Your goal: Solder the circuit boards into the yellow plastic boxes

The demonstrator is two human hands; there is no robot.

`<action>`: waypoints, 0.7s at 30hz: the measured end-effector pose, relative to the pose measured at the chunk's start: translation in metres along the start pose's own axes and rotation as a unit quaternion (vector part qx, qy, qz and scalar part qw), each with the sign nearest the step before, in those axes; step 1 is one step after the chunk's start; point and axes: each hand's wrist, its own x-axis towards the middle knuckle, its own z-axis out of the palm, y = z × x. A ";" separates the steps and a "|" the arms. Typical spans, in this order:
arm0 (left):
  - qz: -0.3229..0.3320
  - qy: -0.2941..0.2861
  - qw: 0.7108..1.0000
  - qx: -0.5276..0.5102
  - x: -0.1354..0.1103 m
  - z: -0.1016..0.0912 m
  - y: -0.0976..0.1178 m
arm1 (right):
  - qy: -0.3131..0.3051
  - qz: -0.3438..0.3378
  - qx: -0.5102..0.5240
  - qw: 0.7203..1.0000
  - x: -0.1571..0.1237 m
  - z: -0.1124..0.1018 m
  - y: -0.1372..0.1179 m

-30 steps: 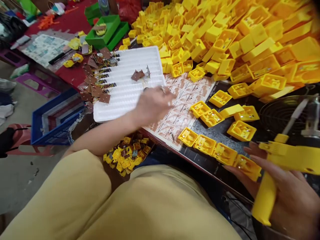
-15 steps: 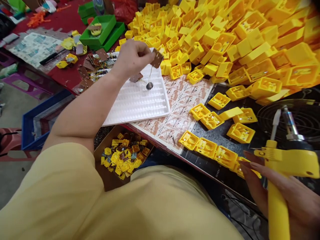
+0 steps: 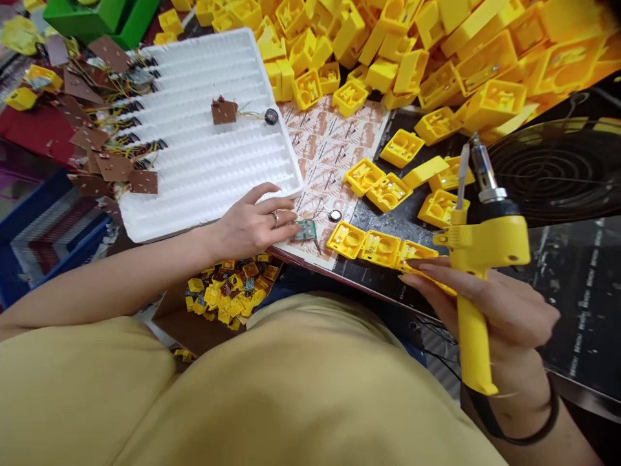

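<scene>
The work surface is a dark lettered mat (image 3: pixel 582 310), partly covered by a printed sheet (image 3: pixel 310 145). A heap of yellow housings (image 3: pixel 410 71) occupies the far side. Left of the sheet lies a white ribbed tray (image 3: pixel 208 168). The right hand (image 3: pixel 517 310) is clamped on a yellow gun-shaped tool (image 3: pixel 473 336): metal tip away from the wearer, slightly left; handle end toward the wearer. The left hand (image 3: pixel 255 223) touches a green circuit board (image 3: pixel 306 230) on the sheet's near edge, long axis left to right; finger closure cannot be determined.
</scene>
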 end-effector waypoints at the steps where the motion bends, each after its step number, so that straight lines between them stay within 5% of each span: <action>1: 0.002 0.014 1.000 0.003 -0.003 -0.003 0.003 | -0.007 -0.005 0.019 1.000 0.005 0.001 -0.001; 6: -0.139 0.026 0.989 -0.036 0.014 -0.015 0.019 | -0.028 -0.023 0.086 0.996 0.023 0.021 -0.006; 10: -0.203 -0.031 0.978 -0.040 0.038 -0.001 0.026 | -0.064 -0.060 0.076 0.993 0.034 0.047 -0.012; 13: -0.210 -0.002 0.973 -0.091 0.044 0.012 0.029 | -0.086 -0.068 0.065 0.992 0.037 0.057 -0.014; 17: -0.194 0.053 0.958 -0.205 0.043 0.019 0.031 | -0.052 -0.047 0.108 0.992 0.038 0.041 -0.013; 21: -0.189 0.041 0.946 -0.262 0.047 0.018 0.033 | -0.040 -0.011 0.135 0.990 0.031 0.004 -0.010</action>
